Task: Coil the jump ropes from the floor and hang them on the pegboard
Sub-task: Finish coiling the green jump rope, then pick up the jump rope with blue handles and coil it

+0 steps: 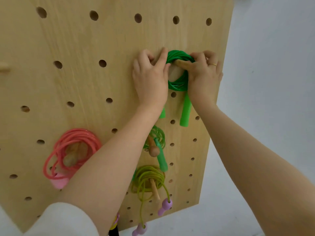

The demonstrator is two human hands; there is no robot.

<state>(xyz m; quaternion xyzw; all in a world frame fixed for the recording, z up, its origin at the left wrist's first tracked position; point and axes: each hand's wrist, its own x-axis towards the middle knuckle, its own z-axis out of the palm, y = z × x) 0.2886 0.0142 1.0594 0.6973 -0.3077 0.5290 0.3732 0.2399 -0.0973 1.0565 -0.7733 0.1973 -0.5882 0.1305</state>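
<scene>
Nearest, a white sleeve (64, 218). Farther up the pegboard (76, 48), the left hand (150, 79) and right hand (203, 74) pinch the green jump rope (179, 82) (coiled, handles dangling) around a wooden peg (181, 63).

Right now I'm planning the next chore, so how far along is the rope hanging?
Done: the pink rope, a second green rope and the yellow-green rope already hang coiled on pegs of the pegboard. In hand: the left hand and right hand are setting the green rope over a peg. Left: letting go; the floor is out of view.
</scene>
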